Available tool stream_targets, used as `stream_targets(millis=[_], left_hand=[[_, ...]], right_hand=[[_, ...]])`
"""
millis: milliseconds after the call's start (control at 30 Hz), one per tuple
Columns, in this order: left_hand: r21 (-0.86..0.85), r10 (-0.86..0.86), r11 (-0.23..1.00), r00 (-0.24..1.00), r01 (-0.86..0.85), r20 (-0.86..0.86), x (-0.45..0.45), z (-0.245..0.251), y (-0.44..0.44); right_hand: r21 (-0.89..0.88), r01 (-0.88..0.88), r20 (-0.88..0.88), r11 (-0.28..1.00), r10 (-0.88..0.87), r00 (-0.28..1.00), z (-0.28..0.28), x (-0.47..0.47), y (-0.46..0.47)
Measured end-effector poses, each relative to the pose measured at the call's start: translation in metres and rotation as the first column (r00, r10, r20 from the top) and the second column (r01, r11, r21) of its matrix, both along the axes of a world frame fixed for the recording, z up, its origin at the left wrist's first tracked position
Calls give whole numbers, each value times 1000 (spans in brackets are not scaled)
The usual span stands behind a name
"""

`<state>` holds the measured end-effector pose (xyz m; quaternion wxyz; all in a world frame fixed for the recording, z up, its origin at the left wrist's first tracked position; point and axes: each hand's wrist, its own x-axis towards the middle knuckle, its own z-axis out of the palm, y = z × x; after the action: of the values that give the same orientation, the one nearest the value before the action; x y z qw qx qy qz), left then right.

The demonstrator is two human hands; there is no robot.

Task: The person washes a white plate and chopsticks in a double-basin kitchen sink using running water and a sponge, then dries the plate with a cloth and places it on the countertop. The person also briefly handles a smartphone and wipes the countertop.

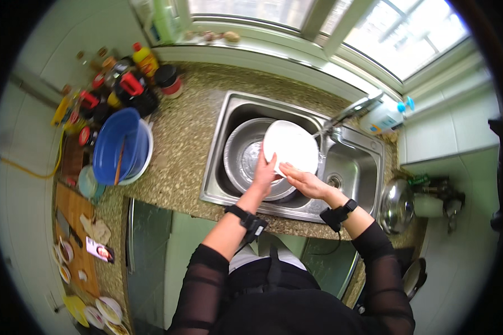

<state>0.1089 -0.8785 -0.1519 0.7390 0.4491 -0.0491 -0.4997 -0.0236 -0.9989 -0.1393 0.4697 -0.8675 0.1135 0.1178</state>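
Observation:
A white plate (292,144) is tilted over the left bowl of the steel sink (218,167). My left hand (266,169) grips its near left edge, thumb on the plate's face. My right hand (304,180) lies against the near edge with the fingers extended and close together. Beneath the plate sits a round metal basin (241,153) with a wet, shiny bottom. The faucet (352,109) reaches in from the right, and a thin stream of water seems to fall at the plate's right side. Whether the right fingers also clasp the rim is hard to tell.
Blue plastic basins (113,146) with a wooden stick stand on the left counter, before sauce bottles (136,92). A knife (69,228) lies on a wooden cutting board (77,259). A pump bottle (383,117) is behind the faucet; a metal lid (397,205) leans right of the sink.

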Motion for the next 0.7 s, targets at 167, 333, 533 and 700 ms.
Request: stream_targets(millis=[167, 333, 533, 700], left_hand=[[64, -153, 987, 988, 151, 28, -3, 7, 7], [80, -116, 990, 992, 119, -49, -5, 3, -6], [132, -91, 987, 995, 96, -46, 10, -7, 2], [16, -93, 995, 990, 95, -109, 9, -21, -6]], right_hand=[[-542, 169, 19, 823, -189, 982, 4, 19, -18], [-88, 111, 234, 990, -88, 968, -1, 29, 13], [-453, 489, 317, 746, -378, 870, 26, -28, -12], [311, 881, -284, 356, -850, 443, 23, -18, -23]])
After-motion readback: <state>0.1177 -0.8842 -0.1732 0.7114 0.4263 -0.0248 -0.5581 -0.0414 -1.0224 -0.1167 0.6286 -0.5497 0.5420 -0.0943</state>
